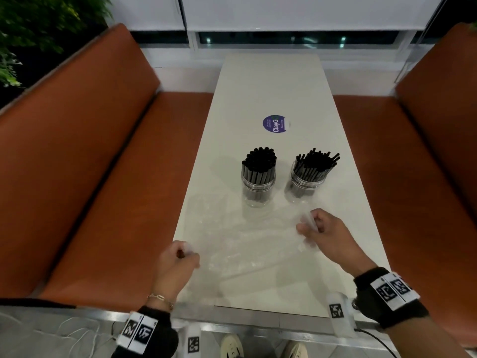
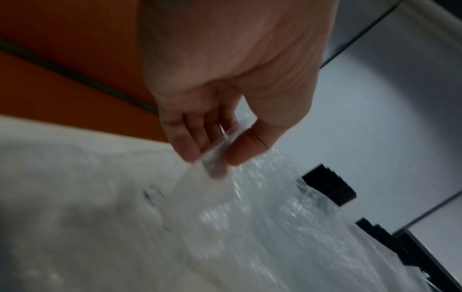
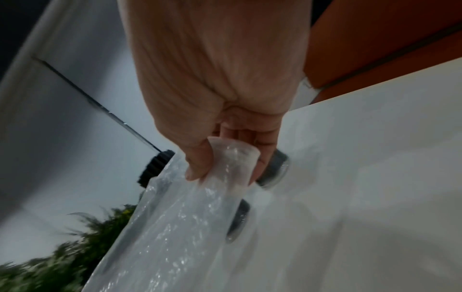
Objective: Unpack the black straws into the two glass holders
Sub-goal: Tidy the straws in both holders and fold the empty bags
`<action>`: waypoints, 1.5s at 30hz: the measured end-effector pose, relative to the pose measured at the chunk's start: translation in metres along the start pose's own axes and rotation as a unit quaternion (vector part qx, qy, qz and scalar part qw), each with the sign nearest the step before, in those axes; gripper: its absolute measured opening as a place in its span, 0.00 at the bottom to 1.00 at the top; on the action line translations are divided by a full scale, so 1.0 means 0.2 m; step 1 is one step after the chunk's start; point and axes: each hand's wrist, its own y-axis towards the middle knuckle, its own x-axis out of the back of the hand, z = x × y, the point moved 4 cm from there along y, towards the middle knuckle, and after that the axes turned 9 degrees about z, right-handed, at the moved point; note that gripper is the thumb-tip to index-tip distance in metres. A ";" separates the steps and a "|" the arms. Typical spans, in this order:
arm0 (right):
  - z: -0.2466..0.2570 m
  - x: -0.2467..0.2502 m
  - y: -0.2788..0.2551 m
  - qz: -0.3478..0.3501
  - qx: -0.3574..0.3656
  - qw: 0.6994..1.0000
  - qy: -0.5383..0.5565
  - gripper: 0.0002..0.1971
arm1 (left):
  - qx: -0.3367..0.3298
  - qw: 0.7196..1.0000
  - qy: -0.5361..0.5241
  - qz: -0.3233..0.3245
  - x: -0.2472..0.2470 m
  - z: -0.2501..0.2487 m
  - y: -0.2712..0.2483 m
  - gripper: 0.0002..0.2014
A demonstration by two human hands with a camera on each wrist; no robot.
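A: Head view, nearest first: the left hand (image 1: 178, 264) and the right hand (image 1: 322, 231) each pinch an end of the clear plastic wrapper (image 1: 247, 251), probably stretching it flat to fold away.

B: And the black straws (image 1: 259, 161)?

A: Beyond the fingers, upright in two glass holders (image 1: 258, 187); both look full.

B: Left wrist view?

A: The thumb (image 2: 246, 146) and fingers squeeze a bunched edge of the wrapper (image 2: 250, 207); dark straw tops show past them.

B: Right wrist view?

A: The fingers (image 3: 200, 162) curl round a gathered wad of wrapper (image 3: 190, 213), with the jar bases just behind on the white table (image 3: 375, 158)
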 end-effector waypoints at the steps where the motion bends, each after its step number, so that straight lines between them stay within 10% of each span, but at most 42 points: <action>1: 0.07 -0.02 0.00 0.004 0.024 1.000 -0.006 0.06 | 0.008 0.999 -0.012 0.031 0.05 0.03 -0.06 0.12; 4: 0.26 -0.14 0.05 0.031 0.074 0.996 -0.039 0.07 | 0.052 0.985 0.044 0.161 0.16 0.17 -0.18 0.25; 7: 0.42 -0.38 0.17 0.073 0.133 0.983 -0.099 0.12 | 0.068 0.972 0.077 0.211 0.20 0.27 -0.25 0.18; 9: 0.49 -0.56 0.28 0.096 0.165 0.972 -0.138 0.02 | 0.058 0.983 0.046 0.166 0.21 0.29 -0.24 0.07; 14: 0.67 -0.88 0.55 0.064 0.210 0.919 -0.328 0.16 | 0.024 0.998 0.015 0.050 0.20 0.31 -0.09 0.05; 26: 0.42 -1.17 0.96 0.059 0.157 0.862 -0.479 0.16 | 0.026 0.979 0.201 -0.021 0.02 0.41 0.14 0.28; 37: 0.35 -1.21 1.00 0.079 0.138 0.858 -0.488 0.23 | 0.061 0.970 0.235 -0.010 0.01 0.29 0.25 0.35; 45: 0.43 -1.00 0.65 0.022 0.195 0.935 -0.294 0.33 | 0.033 0.991 -0.087 0.099 -0.01 0.23 0.21 0.12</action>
